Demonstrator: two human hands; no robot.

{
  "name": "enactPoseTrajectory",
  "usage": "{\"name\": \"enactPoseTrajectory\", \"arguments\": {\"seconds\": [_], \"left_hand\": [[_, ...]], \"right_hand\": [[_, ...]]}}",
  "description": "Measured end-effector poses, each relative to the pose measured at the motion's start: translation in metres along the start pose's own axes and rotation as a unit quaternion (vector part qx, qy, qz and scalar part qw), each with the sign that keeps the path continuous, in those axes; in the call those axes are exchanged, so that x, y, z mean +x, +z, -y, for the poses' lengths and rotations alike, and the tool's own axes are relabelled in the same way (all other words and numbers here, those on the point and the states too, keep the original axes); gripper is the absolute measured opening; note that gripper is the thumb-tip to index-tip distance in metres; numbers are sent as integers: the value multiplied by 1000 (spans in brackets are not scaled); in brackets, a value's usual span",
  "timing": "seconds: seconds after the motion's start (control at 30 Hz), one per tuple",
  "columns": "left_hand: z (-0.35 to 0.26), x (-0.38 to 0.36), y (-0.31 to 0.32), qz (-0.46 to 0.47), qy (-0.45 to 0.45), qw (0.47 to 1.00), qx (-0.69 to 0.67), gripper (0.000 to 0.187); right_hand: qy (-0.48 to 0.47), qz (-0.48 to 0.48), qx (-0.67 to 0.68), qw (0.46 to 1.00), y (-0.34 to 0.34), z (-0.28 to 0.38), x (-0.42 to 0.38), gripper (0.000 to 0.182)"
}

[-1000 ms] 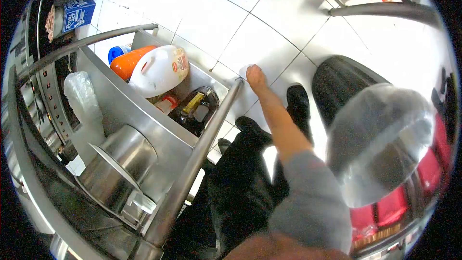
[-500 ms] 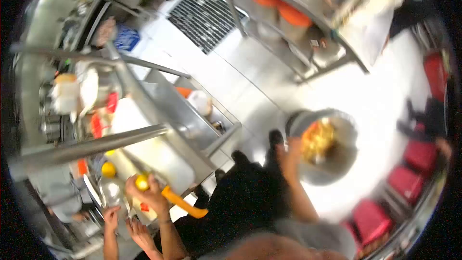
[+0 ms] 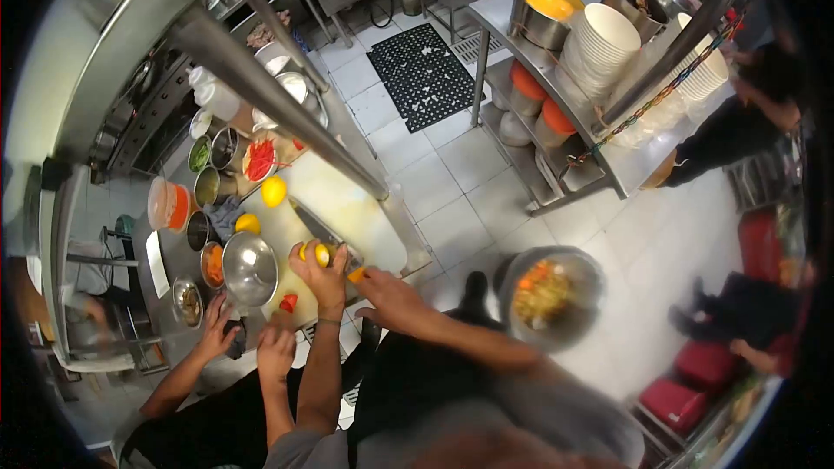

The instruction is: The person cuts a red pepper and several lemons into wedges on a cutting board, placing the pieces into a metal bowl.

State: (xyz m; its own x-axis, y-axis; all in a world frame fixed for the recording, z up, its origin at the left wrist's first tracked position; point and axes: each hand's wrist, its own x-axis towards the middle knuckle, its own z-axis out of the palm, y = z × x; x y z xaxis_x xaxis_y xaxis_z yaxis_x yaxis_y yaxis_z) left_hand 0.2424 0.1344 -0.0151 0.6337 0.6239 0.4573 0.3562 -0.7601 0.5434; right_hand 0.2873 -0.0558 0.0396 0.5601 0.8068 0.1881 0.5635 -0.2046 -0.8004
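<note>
My left hand [image 3: 323, 280] is closed on a yellow citrus fruit [image 3: 314, 254] over the pale cutting board [image 3: 334, 178]. A broad-bladed knife [image 3: 317, 224] lies along the board, its orange handle pointing toward me. My right hand [image 3: 391, 300] is at that handle, fingers curled around its end. Two more citrus fruits, one whole on the board [image 3: 274, 191] and one beside a steel bowl [image 3: 250, 269], sit farther left. Red pepper pieces [image 3: 288, 302] lie near my left wrist.
A co-worker's hands [image 3: 215, 332] work close by on the left. Small containers crowd the counter behind the bowl. A metal post [image 3: 287, 104] crosses above the board. To my right stands a large bin [image 3: 591, 300] with food scraps. A steel shelf table [image 3: 495, 13] holds stacked white bowls.
My right hand has moved from beside the bin across to the knife handle at the board. My left hand still holds the citrus fruit. The view has turned and become sharper.
</note>
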Motion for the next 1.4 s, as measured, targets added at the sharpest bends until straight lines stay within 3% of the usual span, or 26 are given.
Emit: {"name": "enactPoseTrajectory", "arguments": {"seconds": [0.1, 0.2, 0.3, 0.37, 0.5, 0.57, 0.67, 0.73, 0.8, 0.9, 1.03, 1.07, 1.13, 1.2, 1.23, 1.27, 1.3, 1.33, 1.4], "left_hand": [[5, 3, 0, 3, 10, 1000, 2, 61], [8, 5, -3, 3, 27, 1000, -1, 62], [15, 6, -8, 45, 58, 997, -10, 49], [8, 9, -13, 93, 88, 992, -19, 48], [2, 4, -18, 137, 34, 989, -47, 57], [-8, 2, -26, 122, 39, 990, -53, 60], [-16, -5, -32, 107, 22, 989, -102, 61], [-37, -10, -36, 79, -7, 986, -149, 61], [-60, -19, -44, 58, 18, 979, -194, 60], [-106, -28, -75, 106, 11, 949, -298, 55], [-150, -44, -118, 158, 47, 921, -352, 56], [-155, -46, -126, 168, 41, 913, -369, 55], [-150, -55, -132, 185, -2, 884, -430, 53], [-124, -77, -127, 213, -64, 836, -501, 51], [-106, -92, -117, 215, -193, 679, -675, 50], [-99, -99, -122, 184, -330, 524, -763, 46], [-87, -103, -122, 154, -388, 505, -755, 40], [-76, -108, -116, 119, -421, 585, -684, 41], [-62, -104, -96, 75, -450, 740, -493, 12]], "right_hand": [[100, 79, -166, 978, 41, 6, 27, 41], [153, 62, -94, 982, 43, -5, 34, 36], [241, 75, -24, 967, 14, 14, 39, 39], [218, 76, -37, 972, 1, 3, 33, 43], [149, 8, -33, 988, -4, -25, -5, 50], [159, 44, -34, 986, -33, -2, -13, 39], [219, 7, -26, 975, -42, 11, -26, 28], [245, 9, -33, 969, -45, 8, -40, 31], [252, 2, -44, 967, -47, 1, -53, 34], [202, -6, -97, 975, -56, -9, -56, 43], [131, 54, 55, 988, -59, -22, -37, 62], [135, 24, 119, 983, -56, -21, -38, 61], [216, 35, 147, 965, -56, -15, -39, 50], [200, 58, -11, 978, -52, -14, -53, 35], [186, 41, -55, 980, -50, -9, -61, 25], [204, 80, -37, 975, -53, -8, -67, 21], [202, 68, -43, 976, -50, -14, -76, 19], [202, 54, -50, 977, -47, -19, -83, 18], [186, 33, -68, 980, -48, -15, -85, 18]]}}
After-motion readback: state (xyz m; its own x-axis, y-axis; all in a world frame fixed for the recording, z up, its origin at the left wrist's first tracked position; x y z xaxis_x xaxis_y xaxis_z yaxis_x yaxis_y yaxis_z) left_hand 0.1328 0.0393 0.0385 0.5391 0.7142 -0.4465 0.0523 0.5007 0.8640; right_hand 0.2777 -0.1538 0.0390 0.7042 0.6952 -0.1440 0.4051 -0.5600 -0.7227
